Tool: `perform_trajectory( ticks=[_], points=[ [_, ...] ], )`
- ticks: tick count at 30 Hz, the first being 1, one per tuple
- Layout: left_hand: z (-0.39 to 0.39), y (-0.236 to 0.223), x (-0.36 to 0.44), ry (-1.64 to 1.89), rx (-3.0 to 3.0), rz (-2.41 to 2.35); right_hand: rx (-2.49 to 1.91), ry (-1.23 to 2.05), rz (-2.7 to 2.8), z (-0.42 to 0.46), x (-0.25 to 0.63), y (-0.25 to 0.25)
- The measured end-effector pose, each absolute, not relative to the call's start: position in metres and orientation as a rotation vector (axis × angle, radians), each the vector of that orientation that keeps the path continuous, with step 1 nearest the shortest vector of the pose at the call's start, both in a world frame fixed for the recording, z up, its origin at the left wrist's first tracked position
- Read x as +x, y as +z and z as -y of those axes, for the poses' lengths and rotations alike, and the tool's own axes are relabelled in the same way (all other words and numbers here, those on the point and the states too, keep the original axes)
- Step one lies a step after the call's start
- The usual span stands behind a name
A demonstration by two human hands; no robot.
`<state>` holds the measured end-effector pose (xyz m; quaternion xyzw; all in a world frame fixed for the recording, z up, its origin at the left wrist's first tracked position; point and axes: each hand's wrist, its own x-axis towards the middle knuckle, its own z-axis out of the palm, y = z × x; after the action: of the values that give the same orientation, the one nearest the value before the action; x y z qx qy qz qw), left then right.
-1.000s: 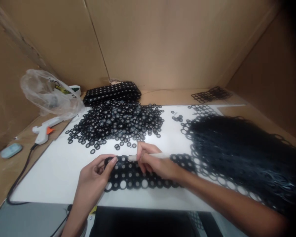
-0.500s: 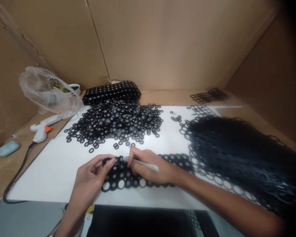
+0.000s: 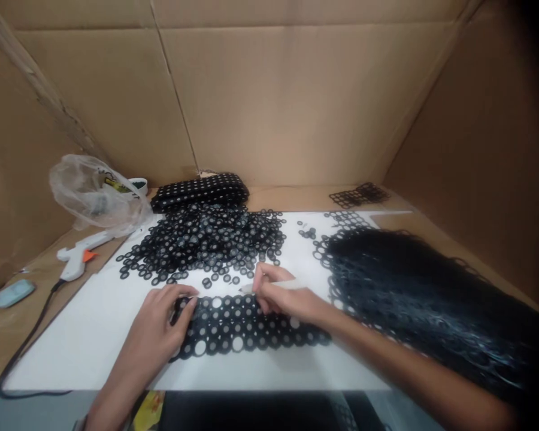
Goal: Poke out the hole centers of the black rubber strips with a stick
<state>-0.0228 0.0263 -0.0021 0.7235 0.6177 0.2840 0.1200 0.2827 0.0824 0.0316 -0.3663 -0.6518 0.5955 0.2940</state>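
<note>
A strip of joined black rings (image 3: 224, 329), with pale centres, lies flat across the front of the white board. My left hand (image 3: 159, 323) pinches its left end between thumb and fingers. Farther right, over the strip's back edge, my right hand (image 3: 287, 296) grips a slim white pen-like tool (image 3: 248, 290). Its tapered tip points left and sits close to the top row; I cannot tell whether it touches. A few white discs fill openings in the strip. Behind both hands spreads a heap of loose black rings (image 3: 206, 239).
A black ring mesh pile (image 3: 413, 281) covers the right side. At the left are a white glue gun (image 3: 75, 263) with its cord, a pale blue case (image 3: 13, 293) and a clear plastic bag (image 3: 85, 191). A folded dotted black bundle (image 3: 202, 190) lies behind the heap. Cardboard walls (image 3: 296, 102) surround the board.
The camera view has tilted up. The strip and my left hand have shifted left. My right hand has moved right along the strip, and the white tool is angled differently.
</note>
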Motion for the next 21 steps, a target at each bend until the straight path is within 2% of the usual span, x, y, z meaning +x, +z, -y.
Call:
perform_trajectory(
  ticks=[6, 12, 21],
  points=[
    [-0.022, -0.007, 0.012, 0.798, 2.475, -1.543, -0.979, 1.354, 1.906, -0.078, 0.274, 0.025],
    [-0.014, -0.018, 0.024, 0.837, 2.543, -1.533, -0.969, 1.613, 1.719, -0.077, 0.284, 0.024],
    [-0.029, 0.000, 0.026, 0.713, 2.267, -1.475, -0.853, 1.569, 1.837, -0.080, 0.290, 0.021]
  ],
)
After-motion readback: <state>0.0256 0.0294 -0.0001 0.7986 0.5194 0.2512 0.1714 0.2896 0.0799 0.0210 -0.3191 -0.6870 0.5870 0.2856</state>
